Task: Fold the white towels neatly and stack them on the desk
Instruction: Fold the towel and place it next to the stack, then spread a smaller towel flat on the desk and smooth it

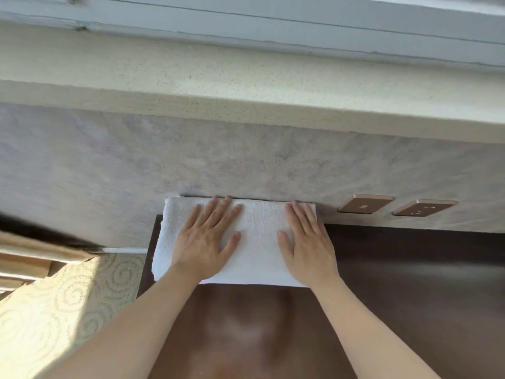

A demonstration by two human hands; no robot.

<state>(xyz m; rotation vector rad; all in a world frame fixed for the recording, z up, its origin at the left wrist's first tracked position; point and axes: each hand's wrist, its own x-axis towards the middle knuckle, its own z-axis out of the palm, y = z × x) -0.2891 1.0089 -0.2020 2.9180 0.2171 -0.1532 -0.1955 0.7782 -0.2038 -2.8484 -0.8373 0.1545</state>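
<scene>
A folded white towel (259, 242) lies flat at the back left corner of the dark brown desk (410, 283), its far edge against the wall. My left hand (207, 239) presses flat on the towel's left half, fingers straight and spread. My right hand (306, 242) presses flat on its right half, fingers straight and close together. The towel's left edge hangs slightly past the desk's left side. No other towel is in view.
Two bronze wall sockets (366, 204) (423, 207) sit just above the desk to the right. A stone window sill (246, 86) juts out above the grey wall. Patterned carpet (54, 310) and a wooden piece of furniture (27, 258) lie to the left.
</scene>
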